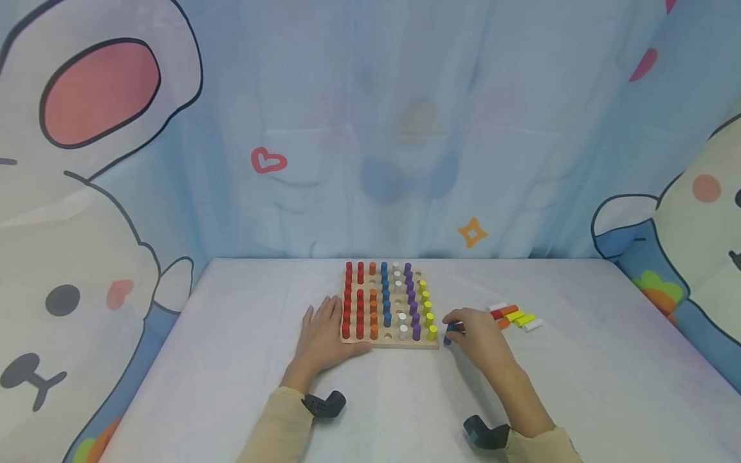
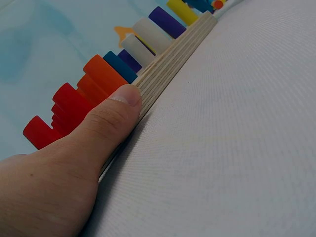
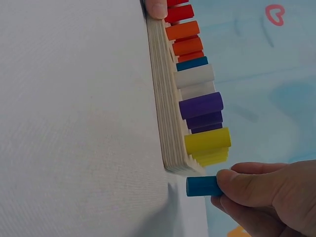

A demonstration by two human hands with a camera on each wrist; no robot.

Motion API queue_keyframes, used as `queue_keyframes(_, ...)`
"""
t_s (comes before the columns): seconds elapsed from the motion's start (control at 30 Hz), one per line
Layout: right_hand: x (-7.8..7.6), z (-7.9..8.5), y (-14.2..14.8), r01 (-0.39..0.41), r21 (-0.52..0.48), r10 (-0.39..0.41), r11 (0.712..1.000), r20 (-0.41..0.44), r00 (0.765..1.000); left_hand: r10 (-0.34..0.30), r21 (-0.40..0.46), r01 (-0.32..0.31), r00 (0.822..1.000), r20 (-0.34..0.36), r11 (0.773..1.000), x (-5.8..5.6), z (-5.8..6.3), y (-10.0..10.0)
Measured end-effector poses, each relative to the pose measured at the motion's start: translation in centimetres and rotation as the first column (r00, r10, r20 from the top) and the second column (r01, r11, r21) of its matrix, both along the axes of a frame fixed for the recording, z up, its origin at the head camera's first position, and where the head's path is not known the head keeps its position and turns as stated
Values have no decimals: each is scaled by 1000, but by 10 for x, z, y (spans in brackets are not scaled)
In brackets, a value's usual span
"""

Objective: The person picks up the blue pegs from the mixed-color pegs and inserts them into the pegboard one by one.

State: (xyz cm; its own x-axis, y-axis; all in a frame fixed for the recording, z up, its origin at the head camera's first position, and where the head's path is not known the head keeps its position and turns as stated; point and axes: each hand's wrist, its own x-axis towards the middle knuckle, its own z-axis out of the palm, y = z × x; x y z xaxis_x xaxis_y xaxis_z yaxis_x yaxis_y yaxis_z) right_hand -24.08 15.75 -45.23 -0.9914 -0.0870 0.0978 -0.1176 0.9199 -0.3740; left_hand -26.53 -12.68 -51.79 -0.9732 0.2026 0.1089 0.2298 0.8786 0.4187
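Observation:
A wooden pegboard (image 1: pixel 405 344) stands on the table with columns of red, orange, blue, white, purple and yellow pegs. Several holes show bare, one at the near end of the blue column. My left hand (image 1: pixel 325 335) rests against the board's left side, its thumb along the front edge; in the left wrist view the thumb (image 2: pixel 116 111) touches the plywood edge. Just right of the board's near corner, my right hand (image 1: pixel 477 335) pinches a blue peg (image 3: pixel 201 186) between thumb and fingers. The peg hangs apart from the board, next to the yellow pegs (image 3: pixel 207 141).
Right of the board, beyond my right hand, lies a loose pile of pegs (image 1: pixel 523 319) in white, red, orange and yellow. The table (image 1: pixel 231 360) has a white cloth. A printed curtain (image 1: pixel 405 128) hangs behind it. Each wrist wears a black device (image 1: pixel 327 405).

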Motion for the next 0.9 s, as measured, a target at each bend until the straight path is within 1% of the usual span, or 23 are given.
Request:
queue_keyframes(0.2,1,3,-2,37,-10,-37,999,17,999,0,0,0,1000,-2,1000,0,0,0)
queue_keyframes(0.33,2,6,-5,61,-11,-61,998,9,998,-1,-2,1,1000,-1,1000,0,1,0)
queue_keyframes(0.53,5,10,-6,45,-10,-45,999,-10,999,0,4,0,1000,4,1000,1,1,0)
queue_keyframes(0.7,8,15,-9,49,-23,-50,999,-10,999,3,-13,-3,1000,4,1000,0,0,0)
queue_keyframes(0.9,9,19,-12,40,-36,-41,999,-18,999,2,-9,-2,1000,5,1000,0,0,0)
